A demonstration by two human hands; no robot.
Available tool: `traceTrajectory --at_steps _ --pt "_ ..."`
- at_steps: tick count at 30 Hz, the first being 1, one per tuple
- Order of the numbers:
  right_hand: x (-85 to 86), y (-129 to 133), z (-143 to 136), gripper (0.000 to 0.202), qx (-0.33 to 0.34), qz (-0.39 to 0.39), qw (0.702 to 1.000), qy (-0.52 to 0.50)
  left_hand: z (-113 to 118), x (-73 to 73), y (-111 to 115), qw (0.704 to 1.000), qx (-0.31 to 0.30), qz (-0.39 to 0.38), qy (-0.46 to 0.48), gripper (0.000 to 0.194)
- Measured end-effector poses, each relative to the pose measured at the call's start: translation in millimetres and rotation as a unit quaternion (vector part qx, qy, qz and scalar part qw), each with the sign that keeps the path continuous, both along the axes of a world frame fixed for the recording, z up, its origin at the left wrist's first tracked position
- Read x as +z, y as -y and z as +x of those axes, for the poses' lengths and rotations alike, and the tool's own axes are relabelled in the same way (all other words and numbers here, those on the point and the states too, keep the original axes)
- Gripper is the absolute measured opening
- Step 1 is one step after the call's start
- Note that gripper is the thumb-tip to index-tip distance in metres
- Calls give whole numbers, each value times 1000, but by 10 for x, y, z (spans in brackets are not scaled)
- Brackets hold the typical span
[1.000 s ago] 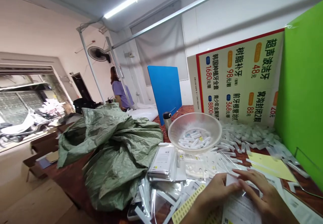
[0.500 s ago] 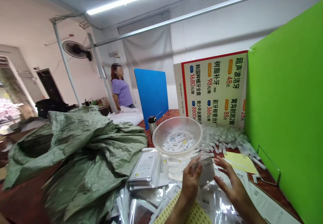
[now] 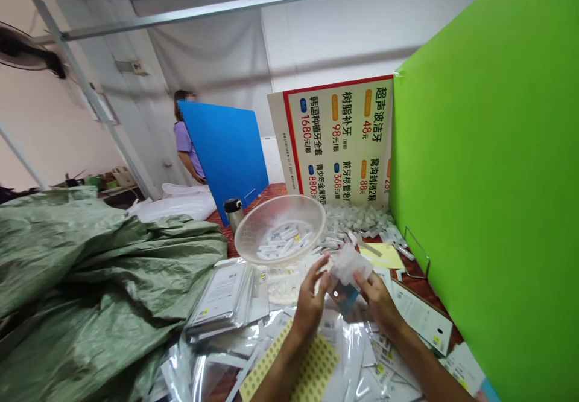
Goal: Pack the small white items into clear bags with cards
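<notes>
Between my hands is a small packet (image 3: 344, 296) with a dark and blue face, and crumpled translucent white wrap (image 3: 349, 264) covers its upper part. My right hand (image 3: 377, 298) pinches the wrap at its right side. On the other side, my left hand (image 3: 313, 296) is at the packet's left edge, its fingers curved and partly apart; whether they grip it is unclear. Under my forearms lies a yellow sheet of round stickers (image 3: 316, 369). Stacked flat packages (image 3: 221, 296) in clear film sit to the left.
Beyond my hands stands a translucent bowl (image 3: 280, 230) with small white pieces, beside a flask (image 3: 234, 215). Loose clear pieces (image 3: 357, 224) are heaped behind. Green sheeting (image 3: 104, 293) covers the left; a green panel (image 3: 488, 166) rises right. A person (image 3: 185, 142) stands behind the blue panel (image 3: 226, 154).
The view has swung right. My right hand, formerly spread apart from the packet, now pinches white wrap. The packet's dark and blue face now shows. The person is now partly behind the blue panel.
</notes>
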State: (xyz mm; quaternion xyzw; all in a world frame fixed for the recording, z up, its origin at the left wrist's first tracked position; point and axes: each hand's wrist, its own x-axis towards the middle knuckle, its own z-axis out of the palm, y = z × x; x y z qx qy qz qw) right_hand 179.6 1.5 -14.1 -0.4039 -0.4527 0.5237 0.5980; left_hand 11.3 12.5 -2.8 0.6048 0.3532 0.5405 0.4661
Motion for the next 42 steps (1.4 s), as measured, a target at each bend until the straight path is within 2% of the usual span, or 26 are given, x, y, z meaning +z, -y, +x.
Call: traceTrajectory --at_steps 2,3,5,7,10,13,19,23,33,36,40,42 --pt "54 -13 64 58 1 -6 1000 -26 -20 22 -49 999 47 -22 9 63" --pt "86 -9 80 58 4 -5 1000 -30 -26 26 -60 998 41 -46 17 65" --pt "149 13 79 59 14 2 999 -29 -24 22 -49 991 -28 -125 39 69" --pt "192 37 52 62 16 14 1000 -23 -4 15 -5 971 -118 -202 55 65" --pt "203 37 40 66 0 30 999 -25 28 16 63 953 -188 -227 64 56" --pt "173 -9 112 56 -26 19 998 -50 30 34 80 952 -194 -227 62 52" --pt "130 -84 277 47 -22 -16 999 -46 26 1 46 932 -158 -314 94 59" --pt "124 -84 277 47 -9 -1 1000 -15 31 -57 29 939 -147 -307 55 51" --pt "221 -14 276 47 38 46 990 125 -4 -131 -12 953 -128 -272 44 51" --pt "209 -32 280 48 48 43 990 127 -3 -95 10 952 -144 -267 44 53" --pt "144 -72 269 49 19 12 996 86 7 -40 45 944 -209 -253 27 56" --pt "120 -79 255 50 11 1 998 62 11 -34 47 948 -208 -239 27 56"
